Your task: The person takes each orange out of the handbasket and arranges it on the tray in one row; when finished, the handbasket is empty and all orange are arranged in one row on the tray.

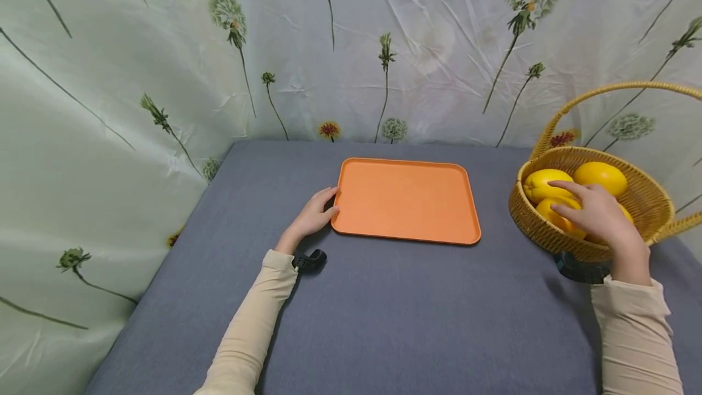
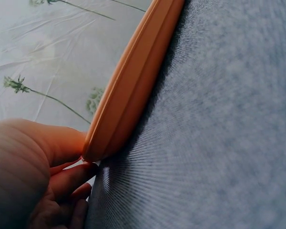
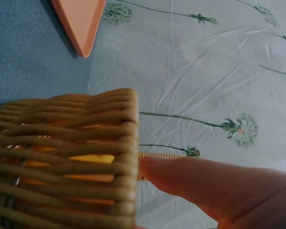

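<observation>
The table (image 1: pixel 417 303) carries a tray (image 1: pixel 406 200) and basket (image 1: pixel 533 227)

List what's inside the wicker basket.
Yellow fruits: three plainly visible, plus more yellow beside the right hand. That hand and the near wall of the wicker basket hide some contents, so the total can't be told.

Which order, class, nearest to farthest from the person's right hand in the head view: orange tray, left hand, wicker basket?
1. Wicker basket: directly below the right hand.
2. Orange tray: to the basket's left.
3. Left hand: farthest, at the tray's left edge.
</observation>
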Tool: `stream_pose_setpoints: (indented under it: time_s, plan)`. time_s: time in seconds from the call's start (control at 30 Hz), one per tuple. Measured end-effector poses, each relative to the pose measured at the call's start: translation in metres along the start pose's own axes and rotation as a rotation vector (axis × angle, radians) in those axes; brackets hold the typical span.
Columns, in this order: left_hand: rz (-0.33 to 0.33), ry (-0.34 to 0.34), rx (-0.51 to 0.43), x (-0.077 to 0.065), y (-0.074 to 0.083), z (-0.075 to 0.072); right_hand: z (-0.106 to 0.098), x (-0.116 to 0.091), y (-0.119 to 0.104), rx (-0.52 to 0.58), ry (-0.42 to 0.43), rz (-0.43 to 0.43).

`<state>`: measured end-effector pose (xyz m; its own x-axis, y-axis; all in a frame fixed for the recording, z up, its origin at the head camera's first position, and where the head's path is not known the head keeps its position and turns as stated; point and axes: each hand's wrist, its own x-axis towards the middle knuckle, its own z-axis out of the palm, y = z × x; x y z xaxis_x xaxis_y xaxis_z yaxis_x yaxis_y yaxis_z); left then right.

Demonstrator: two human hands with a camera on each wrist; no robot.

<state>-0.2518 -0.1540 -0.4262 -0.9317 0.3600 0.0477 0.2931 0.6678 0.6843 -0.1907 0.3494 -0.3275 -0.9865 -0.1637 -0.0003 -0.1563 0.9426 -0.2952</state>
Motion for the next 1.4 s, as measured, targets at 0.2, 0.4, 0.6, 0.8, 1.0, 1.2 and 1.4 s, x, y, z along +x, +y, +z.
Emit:
stream_pose_setpoints:
  time_s: [0.2, 0.4, 0.6, 0.8, 1.0, 1.2, 1.4]
  plan:
    - [-0.009, 0.0, -0.009, -0.001, 0.001, 0.001, 0.006, -0.001, 0.009, -0.03, -0.04, -0.04]
    - [-0.007, 0.006, 0.0, 0.0, 0.001, 0.0, 0.012, 0.003, 0.012, -0.026, -0.033, -0.108]
    - [-0.011, 0.004, 0.003, -0.001, 0.002, -0.001, 0.013, 0.005, 0.014, 0.017, -0.024, -0.09]
    - [-0.027, 0.002, 0.003, -0.001, 0.001, 0.0, 0.012, 0.007, 0.015, 0.053, -0.026, -0.063]
    - [-0.03, 0.007, 0.012, -0.001, 0.001, 0.0, 0.011, 0.006, 0.016, 0.084, 0.002, -0.042]
    - [-0.033, 0.014, 0.008, -0.001, 0.001, 0.002, 0.008, 0.003, 0.015, 0.125, 0.034, 0.001]
    - [-0.059, 0.025, -0.011, 0.0, 0.001, 0.004, 0.006, 0.003, 0.013, 0.156, 0.057, 0.041]
